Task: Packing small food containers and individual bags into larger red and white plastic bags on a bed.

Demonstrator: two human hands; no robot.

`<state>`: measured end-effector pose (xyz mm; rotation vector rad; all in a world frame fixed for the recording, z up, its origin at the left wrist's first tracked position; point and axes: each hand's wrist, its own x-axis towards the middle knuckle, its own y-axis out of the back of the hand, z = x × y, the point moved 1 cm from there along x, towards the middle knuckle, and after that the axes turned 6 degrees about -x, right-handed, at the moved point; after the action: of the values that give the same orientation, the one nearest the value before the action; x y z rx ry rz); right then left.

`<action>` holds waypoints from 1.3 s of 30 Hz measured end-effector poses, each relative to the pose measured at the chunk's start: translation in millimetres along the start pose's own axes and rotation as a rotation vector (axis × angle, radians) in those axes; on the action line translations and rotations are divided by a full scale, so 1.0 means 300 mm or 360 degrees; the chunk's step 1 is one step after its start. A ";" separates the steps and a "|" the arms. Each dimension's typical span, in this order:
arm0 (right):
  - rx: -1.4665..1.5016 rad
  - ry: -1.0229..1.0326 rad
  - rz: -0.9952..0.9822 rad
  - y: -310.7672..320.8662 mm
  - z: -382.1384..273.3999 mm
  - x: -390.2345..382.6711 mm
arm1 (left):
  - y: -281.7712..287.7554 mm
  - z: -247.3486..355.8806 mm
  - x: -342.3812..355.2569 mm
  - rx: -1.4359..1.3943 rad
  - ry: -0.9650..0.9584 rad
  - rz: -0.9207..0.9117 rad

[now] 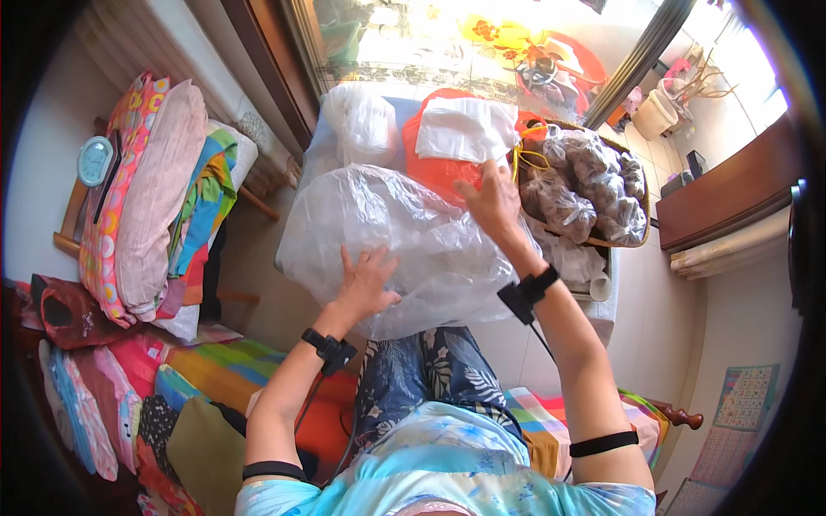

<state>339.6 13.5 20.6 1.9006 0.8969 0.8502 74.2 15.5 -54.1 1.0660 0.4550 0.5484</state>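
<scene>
A large sheet-like clear plastic bag (430, 236) lies puffed and crumpled over the front of the table. My left hand (368, 279) rests on it with its fingers spread. My right hand (492, 198) reaches over the red plastic bag (422, 159) at the back. Its fingers are apart, with the fingertips at the lower edge of a flat stack of white plastic bags (465, 129). I see nothing gripped in either hand.
Right of the red bag stands a basket (645, 225) of knotted clear bags with dark contents (572, 185). A white plastic bundle (361, 125) sits at the back left. Folded bedding (159, 206) and a small clock (95, 161) are at left. A glass door is behind the table.
</scene>
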 end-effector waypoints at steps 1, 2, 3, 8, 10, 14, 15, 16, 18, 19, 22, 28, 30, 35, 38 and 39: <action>-0.0060 -0.0116 -0.0022 0.002 0.004 0.043 | -0.006 0.002 0.002 -0.0001 -0.0005 0.0005; -0.0120 -0.0229 -0.0044 0.002 0.006 0.078 | -0.010 0.004 0.004 -0.0007 -0.0016 0.0011; -0.0124 -0.0227 -0.0041 -0.013 0.007 0.102 | -0.014 0.007 0.006 -0.0015 -0.0025 0.0016; 0.0102 -0.0401 -0.0472 -0.235 0.030 0.150 | -0.020 0.016 0.019 -0.0024 0.0005 -0.0057; -0.0031 -0.0332 -0.0309 -0.301 0.032 0.165 | -0.020 0.011 0.021 -0.0044 0.0022 -0.0084; -0.0123 -0.0425 -0.0509 -0.311 0.056 0.181 | -0.020 -0.001 0.018 -0.0117 0.0011 -0.0072; -0.0173 -0.0329 -0.0475 -0.307 0.068 0.181 | -0.018 0.002 0.021 -0.0129 -0.0003 -0.0077; -0.0227 -0.0248 -0.0437 -0.296 0.098 0.177 | -0.015 0.011 0.029 -0.0140 -0.0020 -0.0090; -0.0067 -0.0173 -0.0362 -0.340 0.156 0.179 | -0.004 0.018 0.040 -0.0213 0.0045 -0.0196; 0.0004 -0.0195 -0.0375 -0.328 0.146 0.176 | -0.002 0.019 0.041 -0.0220 0.0040 -0.0201; 0.0055 -0.0242 -0.0336 -0.265 0.089 0.152 | 0.010 0.020 0.035 -0.0219 0.0068 -0.0165; 0.0668 -0.0596 0.0012 -0.265 0.104 0.176 | -0.002 0.006 0.045 -0.0222 0.0033 -0.0165; 0.0605 -0.0595 -0.0006 -0.262 0.090 0.200 | -0.007 -0.004 0.053 -0.0231 0.0038 -0.0180; 0.0596 -0.0410 0.0022 -0.276 0.118 0.265 | -0.014 -0.041 0.091 -0.0233 0.0008 -0.0227; 0.0518 -0.0241 0.0103 -0.366 0.273 0.343 | -0.021 -0.048 0.141 -0.0188 -0.0031 -0.0249; 0.0591 -0.0191 0.0096 -0.358 0.264 0.345 | -0.026 -0.061 0.156 -0.0154 -0.0003 -0.0251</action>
<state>430.0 109.3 -85.2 2.2818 0.9785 0.6269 101.4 54.2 -72.6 0.9290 0.5015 0.4257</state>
